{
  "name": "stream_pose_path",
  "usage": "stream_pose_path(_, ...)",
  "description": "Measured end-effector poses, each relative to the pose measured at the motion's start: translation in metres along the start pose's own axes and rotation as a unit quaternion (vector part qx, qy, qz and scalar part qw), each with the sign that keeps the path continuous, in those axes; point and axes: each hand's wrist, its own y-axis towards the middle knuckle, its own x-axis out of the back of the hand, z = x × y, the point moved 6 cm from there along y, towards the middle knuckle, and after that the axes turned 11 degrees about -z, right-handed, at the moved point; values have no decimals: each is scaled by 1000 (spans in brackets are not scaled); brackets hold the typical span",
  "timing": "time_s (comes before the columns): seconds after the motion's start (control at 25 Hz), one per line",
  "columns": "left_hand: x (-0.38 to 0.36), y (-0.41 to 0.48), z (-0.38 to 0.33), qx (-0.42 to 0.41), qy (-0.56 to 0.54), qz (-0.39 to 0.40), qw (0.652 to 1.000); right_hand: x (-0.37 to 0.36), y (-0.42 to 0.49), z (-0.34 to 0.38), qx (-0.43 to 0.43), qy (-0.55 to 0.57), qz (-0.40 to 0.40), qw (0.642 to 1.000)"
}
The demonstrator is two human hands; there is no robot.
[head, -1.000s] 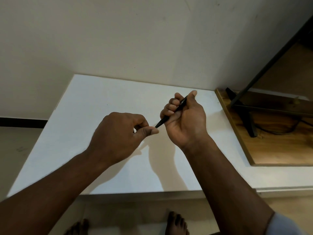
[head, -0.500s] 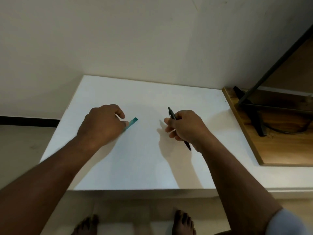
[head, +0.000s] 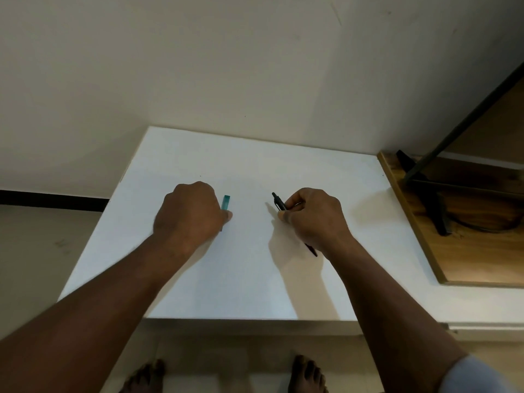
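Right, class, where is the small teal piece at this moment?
In the head view, the teal piece sits left of centre on the white table, its near end held by the left hand, apart from the black pen to its right.

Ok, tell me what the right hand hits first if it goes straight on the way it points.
Way looks free: the right hand, holding the black pen, points away and leftward over the white table. The teal piece at the left hand seems off that line. Past the far edge, probably the wall.
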Motion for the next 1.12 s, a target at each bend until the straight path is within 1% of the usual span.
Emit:
stream_pose_path(0.24, -11, -10, -30, -15, -4, -4, 1000, -3, 5, -14, -24, -4, -23, 999)
stream_pose_path(0.48, -20, -21, -49, -32, -2, -5, 999, -4, -4, -4, 15, -57, -49, 997)
stream_pose_path(0.56, -20, -20, -48, -34, -3, 1, 999, -1, -4, -3, 14, -66, -23, 997)
stream_pose_path(0.68, -19, -18, -46, -38, -19, 5, 999, -2, -7, -1, 8, -95, 55, 994)
stream_pose_path(0.76, -19, -20, -48, -56, -22, -9, 998, -6, -10, 3, 21, -112, 73, 991)
stream_pose_path(0.88, -21, -21, -53, -74, -31, -30, 996, -9, -12, 8, 38, -108, 49, 992)
stream_pose_path(1.0, -23, -20, -55, -74, -31, -40, 996, -8, -10, 9, 39, -103, 19, 994)
stream_pose_path(1.12, -24, -20, -56, -73, -32, -45, 996, -9, -10, 10, 40, -99, 11, 994)
